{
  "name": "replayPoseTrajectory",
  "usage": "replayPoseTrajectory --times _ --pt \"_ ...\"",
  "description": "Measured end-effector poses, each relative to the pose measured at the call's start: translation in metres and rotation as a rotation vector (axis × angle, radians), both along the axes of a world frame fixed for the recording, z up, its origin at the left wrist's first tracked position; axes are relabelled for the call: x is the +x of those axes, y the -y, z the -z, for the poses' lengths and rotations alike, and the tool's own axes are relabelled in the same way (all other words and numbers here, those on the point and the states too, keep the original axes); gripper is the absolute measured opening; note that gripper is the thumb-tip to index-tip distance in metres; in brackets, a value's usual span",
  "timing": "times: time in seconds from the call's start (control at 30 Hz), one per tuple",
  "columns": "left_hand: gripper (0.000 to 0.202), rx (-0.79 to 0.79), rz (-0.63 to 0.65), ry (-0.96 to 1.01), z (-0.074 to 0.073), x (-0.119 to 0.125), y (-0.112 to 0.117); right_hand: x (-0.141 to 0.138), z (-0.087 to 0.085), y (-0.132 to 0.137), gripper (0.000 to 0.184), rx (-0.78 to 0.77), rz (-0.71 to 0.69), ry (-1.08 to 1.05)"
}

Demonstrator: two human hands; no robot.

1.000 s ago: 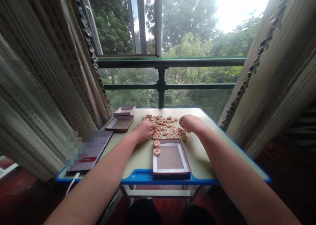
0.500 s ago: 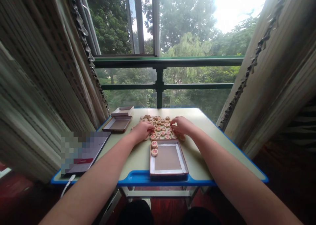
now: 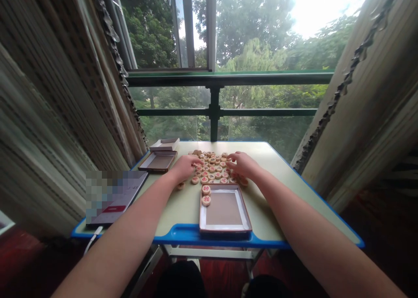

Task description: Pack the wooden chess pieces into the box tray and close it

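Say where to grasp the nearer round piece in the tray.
Probably from above and the right, a fingertip grip on the nearer piece at its free right rim: it lies flat, the tray wall close on its left, the other piece just beyond.

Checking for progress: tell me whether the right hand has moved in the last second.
Yes. Against the shallow box, the right hand slid left, farther over the loose xiangqi pieces.

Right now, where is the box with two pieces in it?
In the head view, the box sits at the near edge of the table, in the middle, just in front of the pile of pieces.
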State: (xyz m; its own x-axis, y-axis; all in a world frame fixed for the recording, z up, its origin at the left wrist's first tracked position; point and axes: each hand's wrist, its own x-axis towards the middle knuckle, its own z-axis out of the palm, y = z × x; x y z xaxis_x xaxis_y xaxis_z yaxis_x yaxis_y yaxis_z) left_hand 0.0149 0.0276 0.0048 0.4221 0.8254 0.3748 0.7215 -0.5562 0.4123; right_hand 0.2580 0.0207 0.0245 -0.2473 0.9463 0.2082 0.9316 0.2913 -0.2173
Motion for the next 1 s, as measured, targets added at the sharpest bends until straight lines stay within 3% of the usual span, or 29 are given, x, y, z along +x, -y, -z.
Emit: replayPoseTrajectory --times 0.2,0.3,0.57,0.77,1.0 --pt "0.025 0.019 0.092 -0.163 -0.005 0.002 0.006 -0.019 0.003 0.012 0.028 0.094 -0.435 -0.028" --pt "0.025 0.026 0.091 -0.164 -0.004 0.005 0.007 -0.026 0.003 0.017 0.029 0.064 -0.530 0.019" --pt "0.023 0.097 0.046 -0.161 -0.004 0.011 0.009 -0.026 0.007 0.013 0.026 0.123 -0.396 0.044" --pt "0.021 0.118 0.059 -0.178 -0.004 0.012 0.010 -0.029 0.003 0.018 0.018 0.023 -0.119 0.010" --pt "0.022 0.126 0.079 -0.155 -0.002 0.012 0.008 -0.028 0.005 0.016 0.022 -0.007 -0.142 -0.112"
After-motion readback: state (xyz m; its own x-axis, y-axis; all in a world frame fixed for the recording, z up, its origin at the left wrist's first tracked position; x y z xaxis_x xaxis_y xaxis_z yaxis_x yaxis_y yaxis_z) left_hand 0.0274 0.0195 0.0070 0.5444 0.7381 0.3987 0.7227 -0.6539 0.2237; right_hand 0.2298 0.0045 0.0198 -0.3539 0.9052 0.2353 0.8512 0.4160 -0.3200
